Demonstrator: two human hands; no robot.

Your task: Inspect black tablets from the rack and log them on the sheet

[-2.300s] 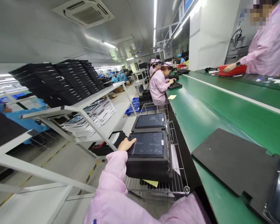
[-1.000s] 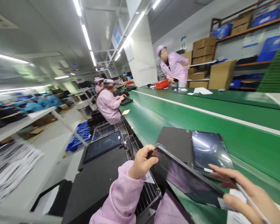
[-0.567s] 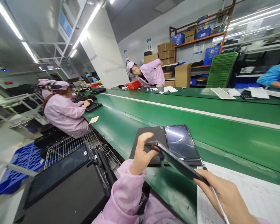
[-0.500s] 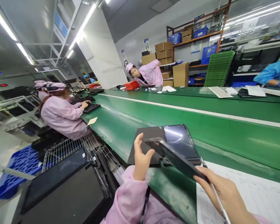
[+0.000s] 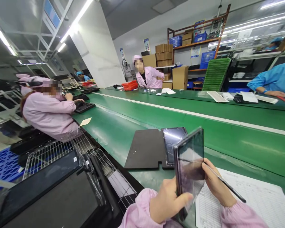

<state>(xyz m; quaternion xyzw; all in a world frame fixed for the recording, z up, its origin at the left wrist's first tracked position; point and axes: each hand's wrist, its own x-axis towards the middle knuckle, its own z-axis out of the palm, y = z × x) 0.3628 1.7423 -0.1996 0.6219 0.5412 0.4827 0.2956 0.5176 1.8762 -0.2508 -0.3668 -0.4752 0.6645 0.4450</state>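
A dark tablet [image 5: 191, 158] is held upright in front of me, its glossy screen reflecting the white paper. My left hand [image 5: 165, 199] grips its near lower edge, thumb over the screen. On the far right edge, my right hand [image 5: 216, 183] pinches the tablet while also keeping a slim pen [image 5: 232, 190] between its fingers. Behind the tablet lies a black foam tray [image 5: 144, 148] on the green bench, and a second tablet [image 5: 173, 139] rests in its right part, partly hidden. Under my right hand is a printed sheet [image 5: 258, 196].
At lower left, a wire rack [image 5: 71, 142] stands beside a black foam tray [image 5: 59, 196] bearing another tablet [image 5: 38, 183]. A yellow note [image 5: 85, 122] lies on the green bench [image 5: 114, 123]. Co-workers in pink sit at left and across; one in blue is at right.
The tablet has turned from a slanted, edge-on pose to upright, screen facing me. My left hand, open and empty before, has closed on it. The view has shifted slightly right.
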